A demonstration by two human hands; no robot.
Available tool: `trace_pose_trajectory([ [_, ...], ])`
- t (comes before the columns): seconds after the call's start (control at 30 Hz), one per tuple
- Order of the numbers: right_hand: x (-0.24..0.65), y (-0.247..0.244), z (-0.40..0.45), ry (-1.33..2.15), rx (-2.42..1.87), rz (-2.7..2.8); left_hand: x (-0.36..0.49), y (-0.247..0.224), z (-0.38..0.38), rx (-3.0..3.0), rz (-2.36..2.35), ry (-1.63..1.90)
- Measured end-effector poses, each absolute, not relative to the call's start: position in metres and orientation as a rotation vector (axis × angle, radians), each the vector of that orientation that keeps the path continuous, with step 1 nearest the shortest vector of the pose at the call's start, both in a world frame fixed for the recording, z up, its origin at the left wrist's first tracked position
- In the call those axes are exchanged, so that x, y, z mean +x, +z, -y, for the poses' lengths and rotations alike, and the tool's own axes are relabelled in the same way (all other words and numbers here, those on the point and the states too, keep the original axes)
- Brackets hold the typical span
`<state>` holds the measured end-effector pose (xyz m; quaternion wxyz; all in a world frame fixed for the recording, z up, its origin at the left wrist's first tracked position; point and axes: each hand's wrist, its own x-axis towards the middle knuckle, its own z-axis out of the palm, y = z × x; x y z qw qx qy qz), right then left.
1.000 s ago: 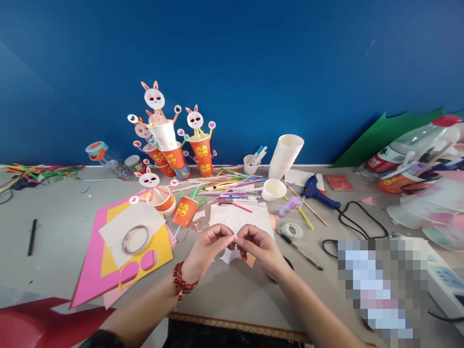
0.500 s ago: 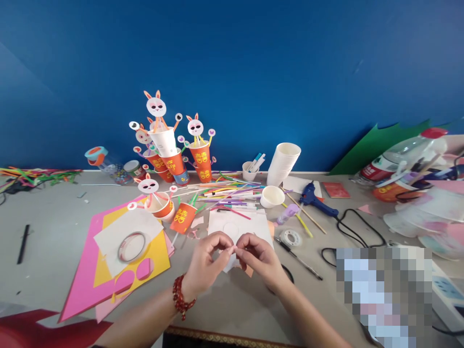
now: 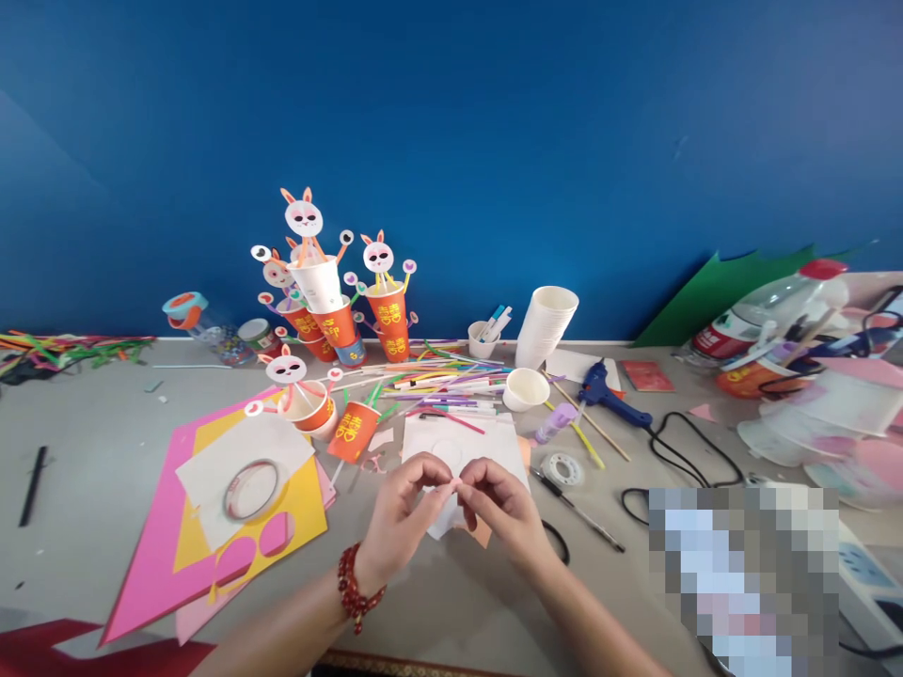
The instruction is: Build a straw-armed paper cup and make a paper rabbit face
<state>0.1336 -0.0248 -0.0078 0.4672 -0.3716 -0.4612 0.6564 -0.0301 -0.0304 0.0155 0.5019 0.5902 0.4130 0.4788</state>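
My left hand, with a red beaded bracelet on the wrist, pinches a tiny pale pink piece, too small to make out clearly. Thumb and fingertips of my right hand pinch it from the other side, so the two hands nearly touch. Beyond them lies a sheet of white paper with a faint circle drawn on it, partly covered by my fingers. Below the fingers, a white paper scrap and a peach-orange paper piece show in part.
Rabbit figures stand in paper cups at the back left. Left of my hands, a tape roll rests on coloured sheets. Straws and pens lie behind; a blue glue gun, black pen and stacked cups are rightward.
Both hands keep the same pinch with hardly any movement. The view has tilted slightly, so the things at the back appear a little lower and those at right a little further left.
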Motion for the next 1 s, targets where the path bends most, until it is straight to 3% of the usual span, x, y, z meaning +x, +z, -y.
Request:
trace_pose_trajectory([
  [1.0,0.1349,-0.0077,0.0219,1.593,-1.009,1.174,-0.0279,0.0087,0.0285,1.354,-1.042,1.071],
])
